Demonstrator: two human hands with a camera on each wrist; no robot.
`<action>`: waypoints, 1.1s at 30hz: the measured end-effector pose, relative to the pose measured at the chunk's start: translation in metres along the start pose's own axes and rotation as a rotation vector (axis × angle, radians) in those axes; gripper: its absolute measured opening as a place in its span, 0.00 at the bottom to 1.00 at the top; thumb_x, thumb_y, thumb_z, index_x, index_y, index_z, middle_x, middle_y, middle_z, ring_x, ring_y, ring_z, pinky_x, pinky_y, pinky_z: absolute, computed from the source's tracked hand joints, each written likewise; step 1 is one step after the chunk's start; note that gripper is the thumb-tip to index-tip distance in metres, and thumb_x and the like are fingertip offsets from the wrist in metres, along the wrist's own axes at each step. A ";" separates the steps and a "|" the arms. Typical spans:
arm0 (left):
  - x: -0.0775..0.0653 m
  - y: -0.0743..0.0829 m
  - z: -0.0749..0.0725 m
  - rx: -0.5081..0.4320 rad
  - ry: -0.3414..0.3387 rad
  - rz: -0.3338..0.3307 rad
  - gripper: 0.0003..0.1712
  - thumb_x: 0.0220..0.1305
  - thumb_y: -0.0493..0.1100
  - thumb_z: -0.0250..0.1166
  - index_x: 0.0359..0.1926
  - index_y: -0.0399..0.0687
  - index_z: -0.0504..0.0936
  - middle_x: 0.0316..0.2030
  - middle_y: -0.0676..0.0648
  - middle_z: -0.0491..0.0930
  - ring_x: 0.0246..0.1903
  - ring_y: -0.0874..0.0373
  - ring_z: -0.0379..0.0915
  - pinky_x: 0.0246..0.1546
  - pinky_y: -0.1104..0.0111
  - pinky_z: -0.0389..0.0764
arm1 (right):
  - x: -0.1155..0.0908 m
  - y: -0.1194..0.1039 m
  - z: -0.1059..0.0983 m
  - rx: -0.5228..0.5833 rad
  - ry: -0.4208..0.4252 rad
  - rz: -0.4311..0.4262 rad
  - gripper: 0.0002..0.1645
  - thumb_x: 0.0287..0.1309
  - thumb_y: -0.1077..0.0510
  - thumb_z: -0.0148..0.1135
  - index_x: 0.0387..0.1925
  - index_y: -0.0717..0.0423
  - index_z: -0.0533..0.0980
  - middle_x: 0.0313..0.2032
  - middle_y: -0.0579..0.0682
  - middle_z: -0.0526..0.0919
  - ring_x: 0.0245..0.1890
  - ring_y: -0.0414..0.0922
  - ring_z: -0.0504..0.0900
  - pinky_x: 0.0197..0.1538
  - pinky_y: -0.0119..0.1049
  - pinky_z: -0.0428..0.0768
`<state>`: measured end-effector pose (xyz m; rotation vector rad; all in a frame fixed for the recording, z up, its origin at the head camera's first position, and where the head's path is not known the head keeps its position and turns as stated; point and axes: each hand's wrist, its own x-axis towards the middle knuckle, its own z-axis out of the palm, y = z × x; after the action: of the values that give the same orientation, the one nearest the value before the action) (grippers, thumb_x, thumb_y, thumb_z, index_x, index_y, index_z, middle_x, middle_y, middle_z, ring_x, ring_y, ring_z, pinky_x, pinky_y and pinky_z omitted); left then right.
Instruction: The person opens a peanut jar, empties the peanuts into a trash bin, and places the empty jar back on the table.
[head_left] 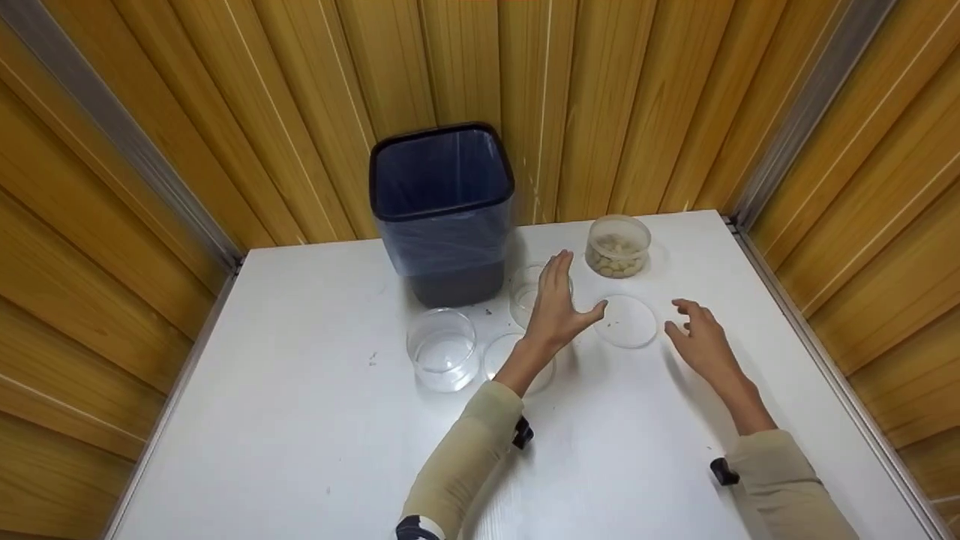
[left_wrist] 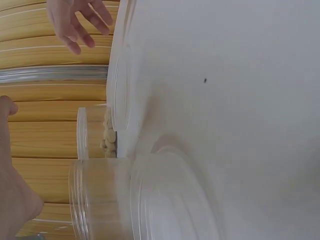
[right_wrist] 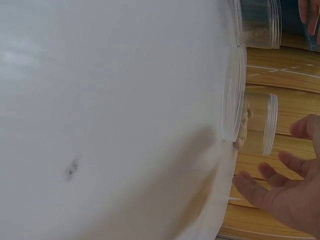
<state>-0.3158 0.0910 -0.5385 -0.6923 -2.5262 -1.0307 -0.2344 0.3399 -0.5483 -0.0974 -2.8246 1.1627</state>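
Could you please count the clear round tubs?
3: a front-left tub near the bin, a middle tub partly behind the left hand, and a back-right tub holding pale pieces.

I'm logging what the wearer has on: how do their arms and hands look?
The left hand and right hand are ungloved. Both arms have beige sleeves, ending near the wrists. A small black device shows beside the left cuff, and another black device beside the right. A black-and-white patch sits farther up the left sleeve.
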 end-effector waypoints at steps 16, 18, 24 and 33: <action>0.006 0.013 0.027 -0.144 -0.094 -0.035 0.56 0.57 0.56 0.75 0.77 0.41 0.53 0.76 0.38 0.54 0.76 0.47 0.51 0.74 0.62 0.59 | -0.012 -0.015 -0.011 -0.064 0.044 -0.060 0.33 0.74 0.54 0.53 0.72 0.68 0.61 0.67 0.73 0.65 0.65 0.71 0.66 0.61 0.68 0.70; 0.007 0.015 0.032 -0.164 -0.103 -0.052 0.57 0.57 0.55 0.75 0.77 0.40 0.53 0.76 0.37 0.54 0.76 0.46 0.51 0.74 0.62 0.59 | -0.014 -0.017 -0.013 -0.074 0.052 -0.063 0.33 0.74 0.54 0.54 0.72 0.68 0.61 0.67 0.73 0.64 0.65 0.71 0.66 0.61 0.69 0.69; 0.011 0.019 0.048 -0.183 -0.127 -0.143 0.60 0.56 0.56 0.76 0.77 0.35 0.52 0.76 0.36 0.54 0.76 0.46 0.51 0.74 0.62 0.58 | -0.020 -0.023 -0.018 -0.097 0.068 -0.092 0.34 0.74 0.52 0.54 0.72 0.67 0.62 0.69 0.74 0.63 0.67 0.73 0.63 0.65 0.70 0.64; 0.023 0.025 0.071 -0.247 -0.123 -0.235 0.59 0.57 0.53 0.76 0.76 0.35 0.51 0.75 0.36 0.54 0.75 0.44 0.52 0.74 0.62 0.60 | -0.036 -0.028 -0.029 -0.100 0.105 -0.115 0.34 0.74 0.51 0.55 0.73 0.64 0.62 0.70 0.72 0.63 0.68 0.72 0.61 0.66 0.72 0.61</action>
<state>-0.3286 0.1649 -0.5626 -0.5445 -2.6607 -1.4402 -0.1960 0.3372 -0.5105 -0.0023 -2.7551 0.9648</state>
